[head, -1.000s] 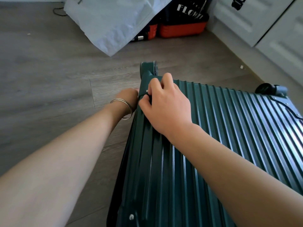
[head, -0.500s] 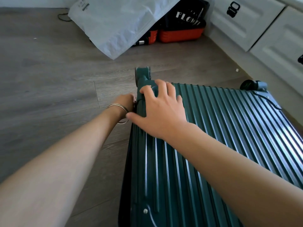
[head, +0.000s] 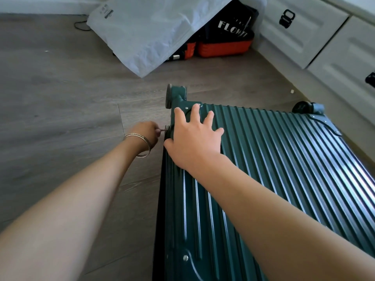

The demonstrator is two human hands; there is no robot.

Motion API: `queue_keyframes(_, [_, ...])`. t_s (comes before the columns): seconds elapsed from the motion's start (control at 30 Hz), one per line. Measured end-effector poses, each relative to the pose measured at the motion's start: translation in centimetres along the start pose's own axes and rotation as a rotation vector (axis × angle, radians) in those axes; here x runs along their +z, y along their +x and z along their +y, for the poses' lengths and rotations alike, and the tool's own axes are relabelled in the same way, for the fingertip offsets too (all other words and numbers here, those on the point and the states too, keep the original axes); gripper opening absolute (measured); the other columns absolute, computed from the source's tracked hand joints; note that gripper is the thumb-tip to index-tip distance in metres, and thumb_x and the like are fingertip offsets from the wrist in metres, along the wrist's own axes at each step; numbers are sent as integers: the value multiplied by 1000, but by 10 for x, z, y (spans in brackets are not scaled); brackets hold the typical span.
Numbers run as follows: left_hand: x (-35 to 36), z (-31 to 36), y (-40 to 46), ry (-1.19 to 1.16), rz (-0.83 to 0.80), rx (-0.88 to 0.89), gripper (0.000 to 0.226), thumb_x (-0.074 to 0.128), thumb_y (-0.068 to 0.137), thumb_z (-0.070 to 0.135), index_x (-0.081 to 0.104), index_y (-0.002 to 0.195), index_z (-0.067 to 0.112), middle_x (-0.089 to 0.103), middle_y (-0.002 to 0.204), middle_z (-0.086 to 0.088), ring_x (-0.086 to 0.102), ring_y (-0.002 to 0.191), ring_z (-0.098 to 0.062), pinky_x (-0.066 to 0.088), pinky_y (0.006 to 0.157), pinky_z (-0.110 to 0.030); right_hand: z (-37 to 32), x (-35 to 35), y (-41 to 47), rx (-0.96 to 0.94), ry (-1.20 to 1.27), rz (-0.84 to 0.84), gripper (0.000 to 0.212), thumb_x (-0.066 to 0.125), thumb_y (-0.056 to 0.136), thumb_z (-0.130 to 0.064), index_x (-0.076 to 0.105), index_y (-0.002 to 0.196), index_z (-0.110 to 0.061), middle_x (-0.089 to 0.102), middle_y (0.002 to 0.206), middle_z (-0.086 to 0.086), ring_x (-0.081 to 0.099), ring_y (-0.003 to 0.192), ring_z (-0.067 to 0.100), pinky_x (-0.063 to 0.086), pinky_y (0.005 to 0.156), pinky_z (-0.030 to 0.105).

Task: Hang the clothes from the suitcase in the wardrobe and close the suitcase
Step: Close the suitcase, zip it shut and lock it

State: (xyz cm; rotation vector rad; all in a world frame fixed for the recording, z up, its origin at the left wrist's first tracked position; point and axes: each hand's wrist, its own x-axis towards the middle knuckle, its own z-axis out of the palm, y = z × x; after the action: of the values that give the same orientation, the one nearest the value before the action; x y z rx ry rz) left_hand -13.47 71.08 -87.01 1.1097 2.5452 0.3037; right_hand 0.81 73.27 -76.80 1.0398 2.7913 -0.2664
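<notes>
A dark green ribbed suitcase (head: 274, 169) lies flat on the wooden floor with its lid down. My right hand (head: 194, 138) presses flat on the lid near the far left corner, fingers spread. My left hand (head: 147, 131), with bangles on the wrist, pinches the small zipper pull (head: 163, 130) at the suitcase's left side, just below that corner. Two wheels (head: 174, 96) stick out at the far end. No clothes are in view.
A large white plastic bag (head: 154, 31) leans over a black and orange case (head: 225, 45) at the back. White cabinet drawers (head: 300, 31) with black handles run along the right. Bare wood floor (head: 60, 108) lies to the left.
My right hand has flattened and spread its fingers on the lid. My left hand has slid toward me along the left edge with the zipper pull.
</notes>
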Motion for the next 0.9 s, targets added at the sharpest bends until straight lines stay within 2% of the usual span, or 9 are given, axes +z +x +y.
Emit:
queue_keyframes(0.07, [2,-8,1,-5,28,11,29,36,97,19,64,99,10,67,102,-16,57,87,-30,47,79,-35,1,1,1,-1,-5,-1,66,41,95,-38,7,149,-21,-6,158,18,-4,142,49,17,107,66])
queue_keyframes(0.17, [6,-8,-6,-1,57,26,28,36,96,16,61,107,10,66,102,-17,60,92,-33,42,71,-32,-1,0,5,10,-12,-5,66,41,95,-38,7,149,-21,-6,158,19,-4,142,50,17,106,66])
queue_keyframes(0.27, [7,-4,-13,49,59,36,30,34,96,14,56,116,7,65,107,-19,60,95,-34,43,73,-34,-8,0,13,38,-5,-13,62,41,97,-36,11,148,-19,-5,158,21,-2,141,52,16,105,68])
queue_keyframes(0.37, [7,-1,-12,93,33,22,29,33,97,12,54,114,3,63,110,-21,59,99,-35,41,74,-33,-12,-3,18,50,-12,-25,60,40,98,-33,11,148,-19,-6,158,19,-1,139,55,17,103,71])
queue_keyframes(0.47, [10,-2,-12,102,35,20,28,34,96,12,54,114,4,64,109,-20,60,97,-36,47,80,-37,-9,-3,13,31,9,-27,60,40,97,-31,11,148,-20,-7,158,16,-2,140,54,17,103,70])
queue_keyframes(0.57, [11,-5,-9,89,42,-20,25,39,94,13,56,112,7,65,105,-18,61,95,-34,50,80,-39,-1,-1,0,8,44,-25,70,44,94,-40,4,150,-23,-11,158,15,-6,143,47,14,108,66])
queue_keyframes(0.7, [9,-2,-7,81,25,-49,24,42,91,6,57,110,9,63,112,-18,59,103,-35,47,80,-38,5,7,-20,12,0,-141,102,57,83,-49,-18,148,-26,-25,154,19,-21,142,41,7,108,67])
queue_keyframes(0.9, [4,-5,-4,59,0,-7,26,37,95,12,59,107,9,64,111,-18,60,100,-34,46,79,-34,-5,11,-19,28,6,-86,91,51,90,-37,-15,149,-19,-21,154,24,-17,141,47,9,107,69])
